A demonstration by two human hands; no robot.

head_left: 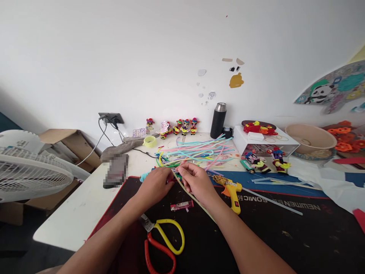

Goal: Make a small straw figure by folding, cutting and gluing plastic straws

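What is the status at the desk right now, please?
Left hand and right hand pinch a pale strip. Scissors and glue gun lie nearby.

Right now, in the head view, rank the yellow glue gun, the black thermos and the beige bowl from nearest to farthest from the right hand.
From the right hand:
1. Yellow glue gun, just to its right on the black mat.
2. Black thermos, upright at the back by the wall.
3. Beige bowl, far right at the back of the table.
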